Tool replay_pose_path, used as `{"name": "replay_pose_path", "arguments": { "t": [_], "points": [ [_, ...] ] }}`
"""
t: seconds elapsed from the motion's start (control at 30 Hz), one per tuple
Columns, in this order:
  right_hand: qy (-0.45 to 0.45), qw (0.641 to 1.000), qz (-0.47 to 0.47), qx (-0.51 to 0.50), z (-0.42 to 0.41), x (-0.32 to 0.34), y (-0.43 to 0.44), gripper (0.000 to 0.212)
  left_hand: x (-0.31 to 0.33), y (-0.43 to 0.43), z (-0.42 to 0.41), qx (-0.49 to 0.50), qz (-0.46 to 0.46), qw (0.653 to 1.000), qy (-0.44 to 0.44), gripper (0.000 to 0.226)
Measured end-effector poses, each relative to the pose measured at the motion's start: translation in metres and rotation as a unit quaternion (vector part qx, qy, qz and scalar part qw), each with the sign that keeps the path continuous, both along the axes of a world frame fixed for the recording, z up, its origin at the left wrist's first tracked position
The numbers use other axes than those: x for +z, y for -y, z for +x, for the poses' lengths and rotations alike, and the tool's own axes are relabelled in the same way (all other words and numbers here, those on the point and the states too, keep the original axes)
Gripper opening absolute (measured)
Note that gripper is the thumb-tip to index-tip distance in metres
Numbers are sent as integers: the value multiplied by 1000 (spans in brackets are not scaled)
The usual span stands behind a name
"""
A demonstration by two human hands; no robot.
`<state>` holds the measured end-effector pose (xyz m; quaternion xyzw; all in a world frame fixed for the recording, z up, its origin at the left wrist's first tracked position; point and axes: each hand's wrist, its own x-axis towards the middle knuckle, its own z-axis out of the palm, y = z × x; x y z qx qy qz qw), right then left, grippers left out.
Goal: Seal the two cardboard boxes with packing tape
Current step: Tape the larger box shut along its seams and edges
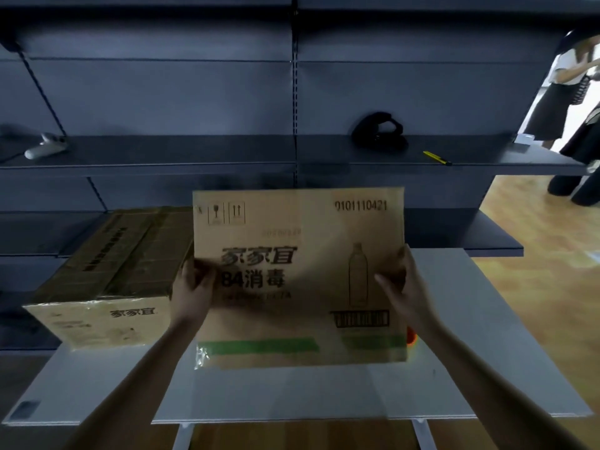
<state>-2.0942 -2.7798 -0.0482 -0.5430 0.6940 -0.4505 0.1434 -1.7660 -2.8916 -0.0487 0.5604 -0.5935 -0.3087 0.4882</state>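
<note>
Cardboard box (298, 277), long axis running 9 to 3 o'clock, my left hand (191, 287) gripping its 9 o'clock edge, my right hand (406, 287) its 3 o'clock edge.

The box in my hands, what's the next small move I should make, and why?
Probably set the printed box down on the white table with a flap seam facing up, beside the other box. Your left hand and right hand both grip its side edges, so neither is free to handle tape, and its printed face, not a seam, is turned toward you.
</note>
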Motion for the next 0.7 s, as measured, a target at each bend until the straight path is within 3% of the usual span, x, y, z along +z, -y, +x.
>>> {"name": "replay_pose_path", "arguments": {
  "t": [0.1,0.23,0.33,0.47,0.53,0.57,0.63,0.7],
  "points": [
    [15,1000,-10,16,-2,14,8,76,13,16,6,-8,-5,998,62,20],
    [41,999,9,27,0,19,18,66,18,31,11,-45,41,993,104,39],
    [115,991,36,53,-1,26,19,61,21,40,13,-91,99,988,72,47],
    [161,974,91,130,-16,23,11,57,20,24,26,-144,146,979,4,35],
    [172,970,107,135,-22,11,-1,49,7,4,36,-161,144,976,-11,52],
    [182,968,109,131,-23,4,-9,51,0,-5,39,-161,137,977,-9,68],
    [216,958,127,139,-25,-17,-21,76,-23,-14,47,-160,129,979,8,91],
    [251,947,152,130,-26,-44,-25,83,-38,-24,45,-157,129,979,24,90]
  ]
}}
